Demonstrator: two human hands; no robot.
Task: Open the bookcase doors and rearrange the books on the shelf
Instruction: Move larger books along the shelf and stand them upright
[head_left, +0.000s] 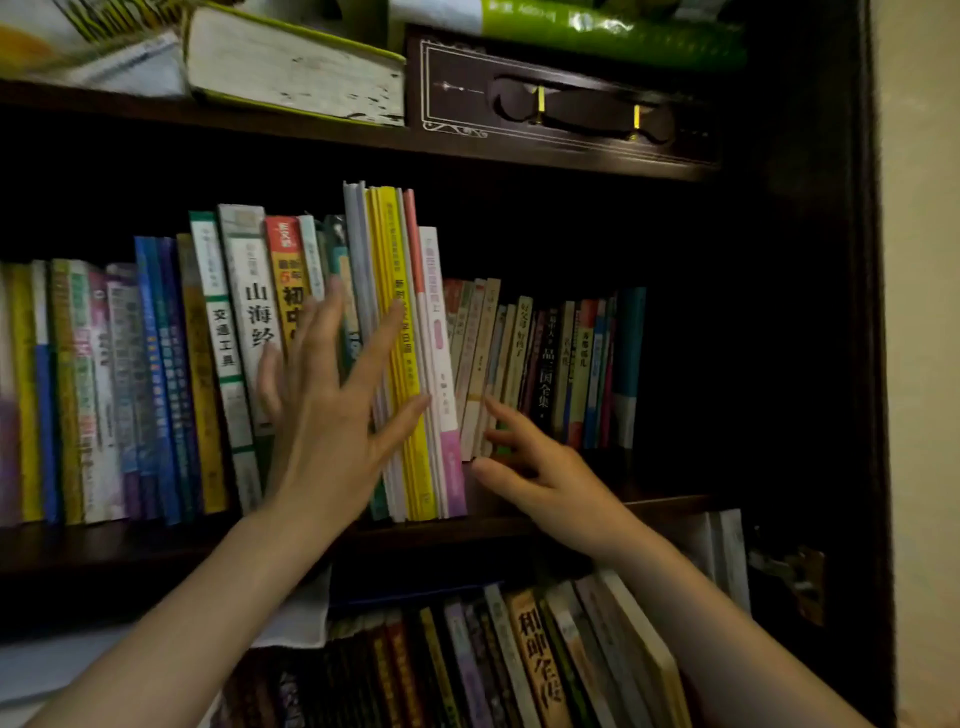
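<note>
I see the middle shelf running across the view, with a row of upright books packed along it from nine o'clock toward the centre. The white book with large black characters stands among them, an orange-spined book just to its right.

My left hand comes up from seven o'clock, fingers spread and straight, lying flat against the spines. Its little finger touches the white book, its index finger rests on the tall yellow book and its thumb presses lower on that same spine. It curls round nothing.

The yellow book stands near the centre, taller than its neighbours, with a pink-and-white book touching its right side.

My right hand reaches in from five o'clock, fingers loosely bent. Its fingertips touch the lower spines of the small pale books just right of the pink one; I cannot tell whether it pinches any.

Darker small books continue toward three o'clock, ending at a teal book. At one o'clock, a dark box sits on the upper shelf. Leaning books fill the lower shelf at six o'clock.
</note>
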